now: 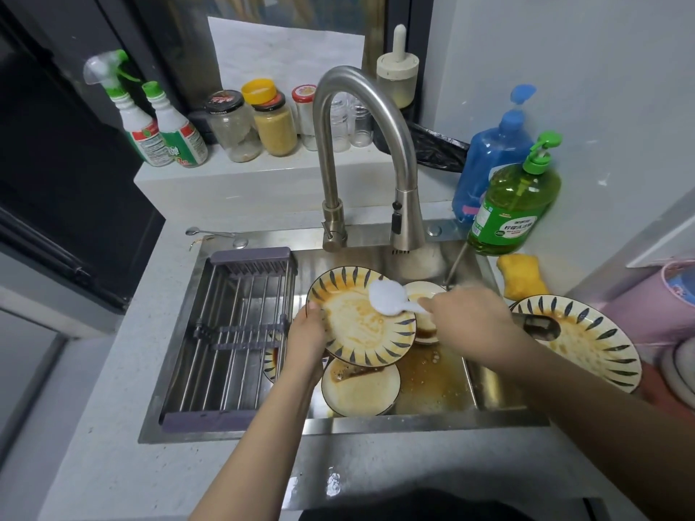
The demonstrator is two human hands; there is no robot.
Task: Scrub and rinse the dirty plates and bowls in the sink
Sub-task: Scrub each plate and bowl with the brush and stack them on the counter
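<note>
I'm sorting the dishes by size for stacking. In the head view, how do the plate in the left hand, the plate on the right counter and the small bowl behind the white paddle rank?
1-2. Held plate and counter plate: alike, unranked.
3. Small bowl, partly hidden.

L hand [306, 334] bare, no glove/ring/watch seen | R hand [464, 317] bare, edges motion-blurred, no glove/ring seen | both forearms bare to bottom of frame, no sleeves or cuffs in view | wrists w/o bands | dark garment, prob. black, at bottom centre, detail too dim to tell
</note>
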